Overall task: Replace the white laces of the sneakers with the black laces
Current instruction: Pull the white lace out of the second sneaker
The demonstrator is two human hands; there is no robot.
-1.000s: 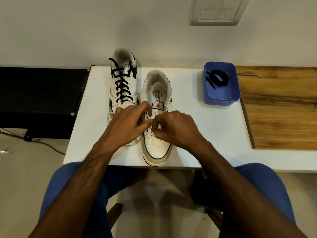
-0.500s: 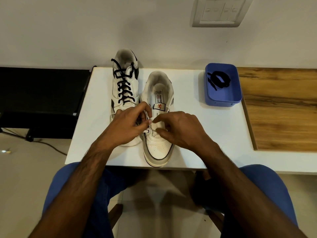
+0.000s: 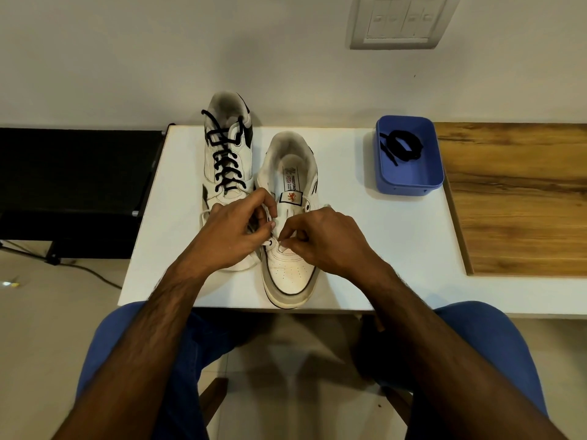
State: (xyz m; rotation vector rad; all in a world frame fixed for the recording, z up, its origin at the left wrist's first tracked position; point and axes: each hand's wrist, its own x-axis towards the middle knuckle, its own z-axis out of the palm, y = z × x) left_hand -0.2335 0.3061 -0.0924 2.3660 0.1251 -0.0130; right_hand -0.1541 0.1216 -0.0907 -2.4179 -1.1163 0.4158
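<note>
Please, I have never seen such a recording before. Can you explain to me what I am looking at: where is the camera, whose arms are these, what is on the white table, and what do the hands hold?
The camera sits on a person's head and looks down, so the arms are their own. On the white table stand two sneakers. The far sneaker already wears black laces. The left hand and right hand work over the near sneaker, pinching its white lace near the lower eyelets. A blue tray holds a coiled spare black lace.
</note>
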